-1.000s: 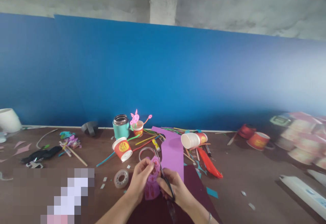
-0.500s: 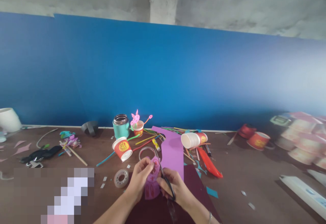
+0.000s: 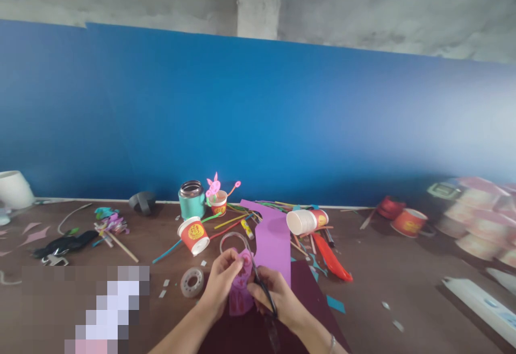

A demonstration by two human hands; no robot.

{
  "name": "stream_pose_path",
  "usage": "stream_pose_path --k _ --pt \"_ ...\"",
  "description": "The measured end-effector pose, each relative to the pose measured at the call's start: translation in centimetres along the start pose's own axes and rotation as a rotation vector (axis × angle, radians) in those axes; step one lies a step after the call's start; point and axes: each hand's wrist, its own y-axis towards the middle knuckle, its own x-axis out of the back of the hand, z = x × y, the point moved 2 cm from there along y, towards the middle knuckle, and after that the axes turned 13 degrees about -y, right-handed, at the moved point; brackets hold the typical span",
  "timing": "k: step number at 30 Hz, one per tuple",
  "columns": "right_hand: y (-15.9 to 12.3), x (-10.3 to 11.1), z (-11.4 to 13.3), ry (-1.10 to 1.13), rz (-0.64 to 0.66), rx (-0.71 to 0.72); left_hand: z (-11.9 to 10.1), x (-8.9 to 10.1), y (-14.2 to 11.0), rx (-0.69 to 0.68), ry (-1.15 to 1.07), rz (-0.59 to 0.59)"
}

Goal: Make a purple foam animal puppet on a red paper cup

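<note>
Between the fingers of my left hand [image 3: 222, 279] is a piece of purple paper [image 3: 241, 303] with dark reddish markings on it. My right hand [image 3: 278, 296] is closed round the handles of black-handled scissors [image 3: 266, 295], whose blades lie along the right edge of that paper. Both hands are over a dark maroon sheet [image 3: 304, 295] on the table. Just beyond them lies a larger cut sheet of purple paper [image 3: 274, 238]. A roll of tape [image 3: 192, 282] rests left of my left hand. A metal ring [image 3: 234, 237] is partly hidden behind the fingers.
A red paper cup [image 3: 194, 236] with straws lies tilted beside a teal jar [image 3: 192, 201]. Behind them stands a cup with a pink paper figure [image 3: 215, 187]. Stacked cups [image 3: 302, 222] and a red plastic piece [image 3: 332, 260] lie right; a white power strip [image 3: 484, 305] is farther right.
Both hands stay almost in the same place. The scissors and the paper piece have shifted only very slightly; the things on the table have not moved.
</note>
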Motion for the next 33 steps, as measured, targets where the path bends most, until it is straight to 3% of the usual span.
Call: stream_pose_path --k 20,33 --pt "0.05 0.09 -0.31 0.006 -0.006 -0.020 -0.26 -0.38 -0.22 -0.025 -0.042 0.017" --pt "-0.05 -0.09 -0.21 0.008 -0.012 -0.001 0.23 0.11 0.03 -0.037 0.049 0.041"
